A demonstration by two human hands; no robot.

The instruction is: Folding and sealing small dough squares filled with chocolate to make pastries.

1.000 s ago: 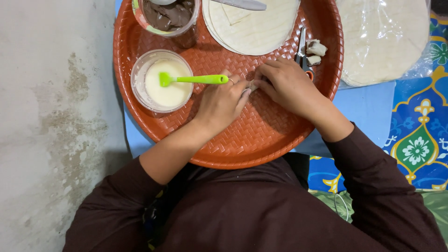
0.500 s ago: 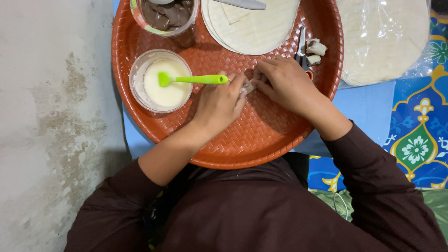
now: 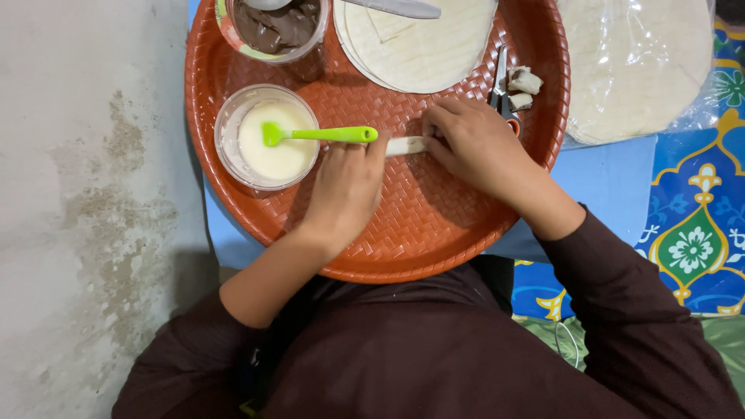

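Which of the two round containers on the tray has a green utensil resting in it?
The clear container of white liquid, nearer the left hand, holds the green brush. The other container, at the tray's far edge, holds a dark brown filling.

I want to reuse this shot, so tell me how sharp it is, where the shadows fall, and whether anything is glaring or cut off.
Head view: sharp and evenly lit, no motion blur on the left hand or right hand; soft shadows lie on the woven red tray just below both hands; mild sheen on the plastic-wrapped flatbreads; the dark paste bowl and the tray's top are cropped by the frame edge.
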